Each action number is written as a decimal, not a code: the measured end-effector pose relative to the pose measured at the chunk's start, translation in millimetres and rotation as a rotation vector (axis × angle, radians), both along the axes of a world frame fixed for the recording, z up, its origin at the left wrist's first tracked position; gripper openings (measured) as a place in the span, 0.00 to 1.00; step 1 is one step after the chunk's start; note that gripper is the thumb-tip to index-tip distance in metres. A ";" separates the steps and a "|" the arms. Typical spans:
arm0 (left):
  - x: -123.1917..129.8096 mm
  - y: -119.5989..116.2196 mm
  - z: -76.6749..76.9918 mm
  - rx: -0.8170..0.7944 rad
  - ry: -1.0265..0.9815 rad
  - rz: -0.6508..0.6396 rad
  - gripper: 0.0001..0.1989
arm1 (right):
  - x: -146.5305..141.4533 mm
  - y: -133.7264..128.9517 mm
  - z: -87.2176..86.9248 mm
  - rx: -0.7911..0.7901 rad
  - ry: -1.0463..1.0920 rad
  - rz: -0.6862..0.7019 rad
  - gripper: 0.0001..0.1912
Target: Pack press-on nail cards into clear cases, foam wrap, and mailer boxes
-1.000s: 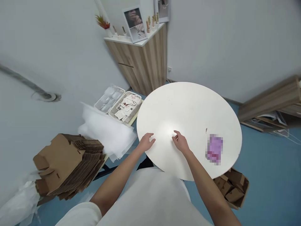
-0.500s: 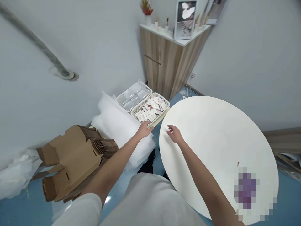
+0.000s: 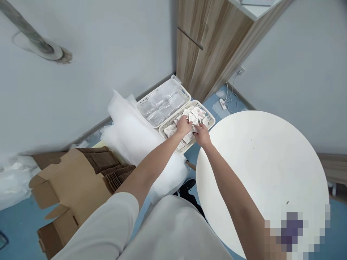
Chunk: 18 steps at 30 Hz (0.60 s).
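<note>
My left hand is inside the white plastic basket, its fingers bent down over a pile of small white printed cards. What its fingers close on, if anything, is hidden. Just to its right is my right hand, palm down at the basket's near right side. Its fingers are apart and touch the cards. A card with a pinkish picture lies on top of the pile beyond both hands.
A second white basket with clear plastic packets stands behind. White foam wrap and flattened cardboard boxes lie left. A round white table is at right. A wood-grain cabinet and power strip are beyond.
Both hands have moved forward into the card basket; the left was at its near edge, the right over the table. The view has tilted down and come closer.
</note>
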<state>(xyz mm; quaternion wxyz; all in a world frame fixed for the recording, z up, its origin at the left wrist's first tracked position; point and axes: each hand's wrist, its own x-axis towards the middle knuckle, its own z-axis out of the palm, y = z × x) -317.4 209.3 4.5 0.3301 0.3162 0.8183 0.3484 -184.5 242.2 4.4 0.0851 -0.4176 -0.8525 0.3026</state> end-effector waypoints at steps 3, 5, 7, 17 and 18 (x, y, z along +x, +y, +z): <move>1.1 9.1 -5.4 -0.018 0.009 0.020 0.18 | -7.9 9.1 -7.1 0.038 -0.046 0.045 0.28; 1.5 13.6 -10.2 -0.018 -0.006 0.038 0.15 | -11.3 12.8 -10.4 0.057 -0.074 0.074 0.29; 1.1 15.5 -16.7 0.009 -0.027 0.068 0.10 | -13.2 13.6 -12.4 0.077 -0.098 0.119 0.29; -6.9 -22.5 -26.2 0.295 -0.609 0.352 0.06 | -9.8 -8.7 -5.6 0.091 0.069 0.196 0.24; -6.6 -27.7 -22.7 0.313 -0.651 0.374 0.07 | -8.6 -11.6 -3.7 0.087 0.108 0.187 0.23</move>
